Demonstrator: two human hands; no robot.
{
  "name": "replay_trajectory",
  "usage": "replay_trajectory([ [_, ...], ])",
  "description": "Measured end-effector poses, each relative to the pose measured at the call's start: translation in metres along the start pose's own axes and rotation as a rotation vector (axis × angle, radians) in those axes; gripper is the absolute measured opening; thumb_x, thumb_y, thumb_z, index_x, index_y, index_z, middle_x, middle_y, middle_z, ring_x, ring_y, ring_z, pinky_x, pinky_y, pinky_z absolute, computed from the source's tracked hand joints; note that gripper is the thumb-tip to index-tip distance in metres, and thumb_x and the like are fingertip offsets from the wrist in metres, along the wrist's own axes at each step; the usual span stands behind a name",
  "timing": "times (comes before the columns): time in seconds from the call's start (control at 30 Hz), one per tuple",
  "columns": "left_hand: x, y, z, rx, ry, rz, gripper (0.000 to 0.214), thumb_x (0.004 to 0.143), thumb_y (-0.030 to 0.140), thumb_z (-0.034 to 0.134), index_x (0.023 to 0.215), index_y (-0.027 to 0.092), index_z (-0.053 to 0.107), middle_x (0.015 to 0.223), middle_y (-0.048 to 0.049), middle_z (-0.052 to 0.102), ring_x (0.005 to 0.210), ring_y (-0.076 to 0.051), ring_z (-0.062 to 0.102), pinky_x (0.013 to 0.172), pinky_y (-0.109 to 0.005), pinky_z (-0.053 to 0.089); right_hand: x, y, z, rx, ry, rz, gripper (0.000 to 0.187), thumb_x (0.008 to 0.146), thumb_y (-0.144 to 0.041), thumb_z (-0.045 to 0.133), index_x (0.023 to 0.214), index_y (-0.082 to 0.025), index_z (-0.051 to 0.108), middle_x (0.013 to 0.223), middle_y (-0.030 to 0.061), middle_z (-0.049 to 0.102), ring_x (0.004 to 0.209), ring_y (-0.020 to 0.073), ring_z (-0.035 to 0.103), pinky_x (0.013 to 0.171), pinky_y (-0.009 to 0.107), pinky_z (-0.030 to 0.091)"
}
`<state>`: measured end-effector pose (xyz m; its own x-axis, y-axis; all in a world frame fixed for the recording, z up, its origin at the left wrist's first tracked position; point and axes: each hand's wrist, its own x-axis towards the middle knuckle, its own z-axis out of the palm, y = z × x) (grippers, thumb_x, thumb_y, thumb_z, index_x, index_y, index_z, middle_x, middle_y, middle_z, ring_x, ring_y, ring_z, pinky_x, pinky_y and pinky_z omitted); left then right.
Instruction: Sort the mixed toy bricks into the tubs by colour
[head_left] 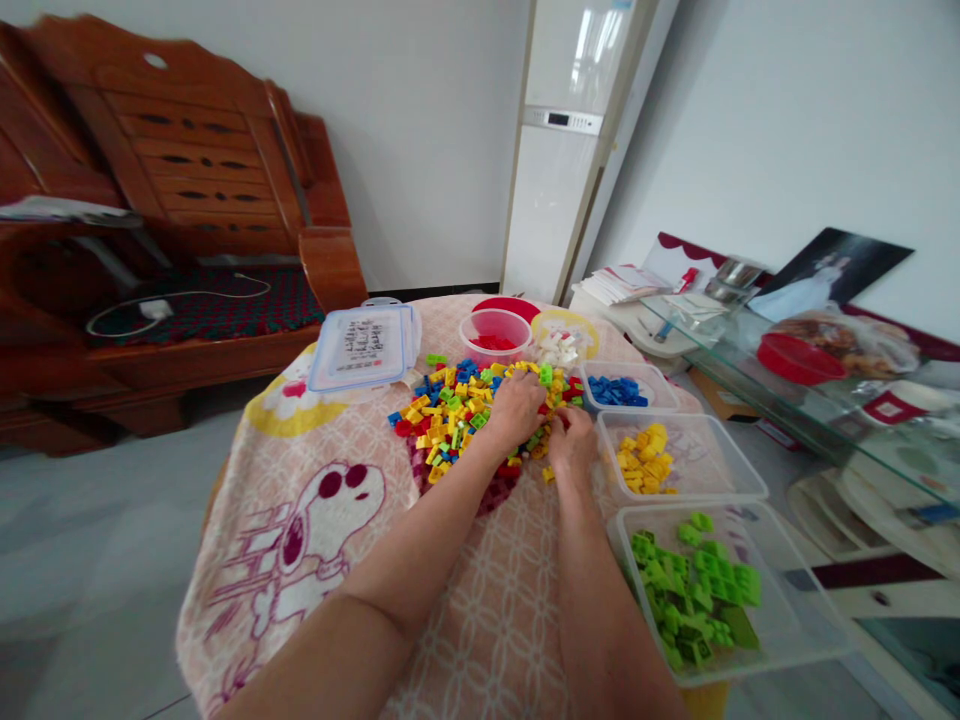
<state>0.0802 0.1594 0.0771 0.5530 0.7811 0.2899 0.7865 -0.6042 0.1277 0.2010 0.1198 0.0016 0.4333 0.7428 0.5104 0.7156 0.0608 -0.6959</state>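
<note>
One loose heap of yellow, blue, red and green plastic bricks [450, 400] lies on the pink-clothed tabletop [495, 610], left of three clear rectangular plastic boxes [720, 460]. The left hand [517, 408] and right hand [574, 442] are at its right side, grips half-curled; I cannot tell what they hold.

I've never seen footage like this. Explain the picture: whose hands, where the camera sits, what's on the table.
No machine here: these are one person's bare hands. The single picture comes from a camera worn on that person's head, looking forward and down. The left hand is on a pile of mixed coloured blocks; the right hand is at its near right edge. Whether either grips a block is too small to tell. On the patterned cloth, clear boxes at the right hold blue blocks, yellow blocks and green blocks; behind the pile, a round tub holds red pieces.
</note>
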Motion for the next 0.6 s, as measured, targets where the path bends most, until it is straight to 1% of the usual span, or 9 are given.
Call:
replay_trajectory([
  [0.17,-0.002,0.001,0.002,0.024,0.003,-0.032,0.018,0.086,0.023,0.066,0.099,0.013,0.075,0.109,-0.0157,0.068,0.115,-0.031,0.059,0.092,-0.041,0.052,0.000,-0.002,0.000,0.011,-0.018,0.023,0.021,0.082,-0.012,0.052,0.086,-0.016,0.073,0.099,0.0142,0.072,0.099,0.0268,0.063,0.096,0.039,0.046],
  [0.3,0.000,-0.004,0.005,-0.080,0.043,-0.039,0.012,0.084,0.021,0.068,0.091,0.015,0.075,0.104,-0.0147,0.070,0.110,-0.030,0.061,0.092,-0.041,0.052,0.000,-0.001,-0.001,0.004,-0.009,0.001,0.019,0.082,-0.013,0.053,0.081,-0.017,0.071,0.095,0.0124,0.072,0.095,0.0253,0.062,0.094,0.037,0.046],
  [0.37,0.002,-0.010,0.005,-0.205,0.068,-0.054,0.010,0.078,0.018,0.073,0.088,0.015,0.076,0.100,-0.0121,0.071,0.106,-0.028,0.063,0.093,-0.039,0.052,0.000,0.000,0.000,0.000,-0.003,-0.010,0.019,0.083,-0.012,0.052,0.080,-0.018,0.071,0.094,0.0120,0.072,0.095,0.0248,0.062,0.093,0.036,0.047],
  [0.43,0.005,-0.018,0.004,-0.378,0.090,-0.071,0.013,0.073,0.017,0.077,0.086,0.016,0.076,0.094,-0.0086,0.073,0.097,-0.025,0.067,0.089,-0.036,0.053,0.000,0.001,0.000,-0.002,0.003,-0.019,0.020,0.083,-0.012,0.052,0.081,-0.018,0.071,0.095,0.0120,0.072,0.096,0.0247,0.062,0.093,0.036,0.047],
  [0.53,0.007,-0.029,0.002,-0.721,0.114,-0.092,0.015,0.071,0.021,0.078,0.085,0.015,0.075,0.084,-0.0039,0.074,0.078,-0.019,0.068,0.077,-0.031,0.054,-0.001,0.002,0.001,0.000,0.007,-0.023,0.021,0.083,-0.013,0.052,0.083,-0.018,0.072,0.097,0.0124,0.073,0.097,0.0248,0.062,0.093,0.036,0.047],
  [0.6,0.008,-0.036,0.003,-0.976,0.149,-0.120,0.017,0.071,0.025,0.078,0.084,0.015,0.074,0.079,-0.0026,0.074,0.072,-0.017,0.068,0.071,-0.028,0.054,-0.001,0.002,0.001,-0.001,0.007,-0.019,0.021,0.082,-0.013,0.052,0.083,-0.017,0.073,0.097,0.0127,0.073,0.096,0.0252,0.062,0.093,0.037,0.047],
])
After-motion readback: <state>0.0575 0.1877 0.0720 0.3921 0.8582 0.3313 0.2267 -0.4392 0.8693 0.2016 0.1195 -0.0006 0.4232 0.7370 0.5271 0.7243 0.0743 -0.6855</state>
